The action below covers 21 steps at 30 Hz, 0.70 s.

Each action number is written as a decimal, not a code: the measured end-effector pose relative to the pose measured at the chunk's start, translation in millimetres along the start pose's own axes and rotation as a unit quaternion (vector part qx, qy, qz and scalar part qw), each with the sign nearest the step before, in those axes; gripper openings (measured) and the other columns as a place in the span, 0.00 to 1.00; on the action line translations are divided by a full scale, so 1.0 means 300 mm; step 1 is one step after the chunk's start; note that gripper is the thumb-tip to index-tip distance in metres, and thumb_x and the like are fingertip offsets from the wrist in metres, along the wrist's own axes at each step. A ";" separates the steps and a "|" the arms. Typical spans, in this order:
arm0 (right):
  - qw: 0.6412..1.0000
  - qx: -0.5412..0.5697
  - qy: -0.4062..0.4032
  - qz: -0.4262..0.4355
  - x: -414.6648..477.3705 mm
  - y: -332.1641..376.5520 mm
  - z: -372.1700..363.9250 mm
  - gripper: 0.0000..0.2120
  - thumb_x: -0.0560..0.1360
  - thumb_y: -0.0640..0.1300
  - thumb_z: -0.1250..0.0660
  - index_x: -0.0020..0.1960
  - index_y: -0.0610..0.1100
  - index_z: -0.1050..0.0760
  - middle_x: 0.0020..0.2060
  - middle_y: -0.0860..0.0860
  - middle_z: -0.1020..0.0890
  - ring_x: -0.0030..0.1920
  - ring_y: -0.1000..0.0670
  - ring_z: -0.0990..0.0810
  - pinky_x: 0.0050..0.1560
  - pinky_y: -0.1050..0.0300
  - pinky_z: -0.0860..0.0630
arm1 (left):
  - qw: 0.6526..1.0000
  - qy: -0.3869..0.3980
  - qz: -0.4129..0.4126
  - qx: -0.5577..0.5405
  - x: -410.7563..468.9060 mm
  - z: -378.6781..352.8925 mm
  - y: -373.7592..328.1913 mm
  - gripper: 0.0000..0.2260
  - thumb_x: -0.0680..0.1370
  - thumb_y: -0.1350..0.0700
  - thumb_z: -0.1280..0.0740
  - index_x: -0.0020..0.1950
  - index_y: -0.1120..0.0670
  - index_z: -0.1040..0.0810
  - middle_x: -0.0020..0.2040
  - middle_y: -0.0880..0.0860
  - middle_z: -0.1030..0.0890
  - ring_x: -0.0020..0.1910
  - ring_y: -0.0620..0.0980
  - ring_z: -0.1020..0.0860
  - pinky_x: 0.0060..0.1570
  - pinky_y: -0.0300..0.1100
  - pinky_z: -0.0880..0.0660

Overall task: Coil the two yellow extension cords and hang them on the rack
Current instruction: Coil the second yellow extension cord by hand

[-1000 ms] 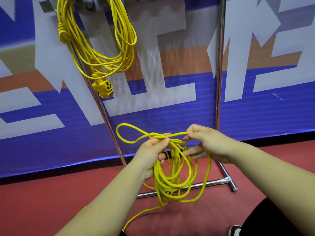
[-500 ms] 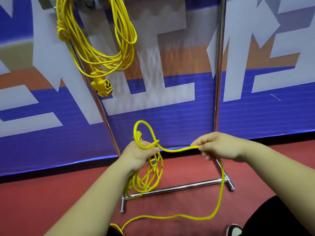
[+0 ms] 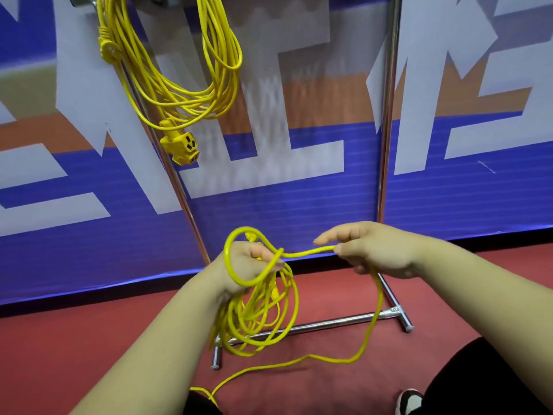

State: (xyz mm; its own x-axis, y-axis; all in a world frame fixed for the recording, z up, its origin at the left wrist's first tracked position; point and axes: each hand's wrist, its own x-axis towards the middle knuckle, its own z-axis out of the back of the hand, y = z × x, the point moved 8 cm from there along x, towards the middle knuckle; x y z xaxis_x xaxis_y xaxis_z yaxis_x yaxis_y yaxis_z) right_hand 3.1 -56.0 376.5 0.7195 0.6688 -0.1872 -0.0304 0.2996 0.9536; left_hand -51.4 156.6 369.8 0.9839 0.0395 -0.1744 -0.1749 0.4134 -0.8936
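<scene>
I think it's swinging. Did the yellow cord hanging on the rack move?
No. The coiled yellow extension cord hangs where it did, its socket end still beside the left chrome rack pole.

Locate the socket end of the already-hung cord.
Head view, upper left: the socket end dangles under the hung coil, in front of the rack's left pole.
</scene>
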 end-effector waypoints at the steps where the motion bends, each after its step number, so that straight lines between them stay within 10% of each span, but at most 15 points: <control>1: 1.000 -0.017 0.005 -0.001 -0.010 0.006 0.005 0.13 0.81 0.39 0.36 0.59 0.50 0.17 0.30 0.50 0.35 0.29 0.52 0.38 0.33 0.58 0.38 | 1.000 0.017 0.012 0.007 -0.002 -0.002 0.010 0.07 0.69 0.54 0.21 0.40 0.57 0.14 0.30 0.47 0.25 0.29 0.45 0.30 0.30 0.38 0.33; 5: 0.991 -0.129 -0.019 0.024 -0.025 0.029 -0.006 0.06 0.78 0.50 0.30 0.51 0.53 0.14 0.39 0.58 0.16 0.37 0.59 0.22 0.43 0.63 0.29 | 0.999 0.022 0.044 -0.002 -0.005 0.020 0.042 0.11 0.65 0.51 0.20 0.36 0.57 0.17 0.30 0.51 0.27 0.28 0.48 0.32 0.27 0.38 0.36; 10: 0.963 -0.269 -0.016 0.017 -0.030 0.017 0.014 0.06 0.79 0.46 0.33 0.46 0.51 0.19 0.38 0.53 0.16 0.37 0.54 0.20 0.47 0.50 0.21 | 0.999 -0.040 0.023 -0.024 -0.001 0.069 0.029 0.10 0.69 0.52 0.20 0.43 0.57 0.15 0.35 0.61 0.19 0.32 0.50 0.26 0.37 0.42 0.27; 15: 0.979 -0.202 0.028 0.005 -0.027 0.024 -0.038 0.07 0.81 0.48 0.33 0.54 0.54 0.17 0.44 0.58 0.15 0.40 0.58 0.20 0.45 0.63 0.25 | 0.998 -0.054 -0.008 -0.018 -0.012 0.096 0.004 0.05 0.74 0.59 0.23 0.44 0.55 0.19 0.26 0.49 0.28 0.24 0.46 0.33 0.27 0.38 0.33; 21: 0.971 -0.177 -0.158 -0.002 -0.019 0.003 0.136 0.09 0.78 0.52 0.31 0.41 0.53 0.15 0.36 0.49 0.19 0.35 0.51 0.26 0.39 0.55 0.28 | 0.983 -0.149 0.001 -0.109 -0.007 0.206 0.040 0.06 0.74 0.58 0.24 0.47 0.57 0.19 0.28 0.50 0.26 0.24 0.46 0.34 0.27 0.38 0.34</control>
State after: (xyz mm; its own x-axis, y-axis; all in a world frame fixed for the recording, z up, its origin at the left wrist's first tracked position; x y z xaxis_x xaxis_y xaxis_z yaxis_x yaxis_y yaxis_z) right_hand 27.2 -87.4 388.1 0.8955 0.4416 -0.0554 -0.2238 0.5543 0.8016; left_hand -53.4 217.8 385.1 0.9450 0.3182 -0.0758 -0.1480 0.2092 -0.9666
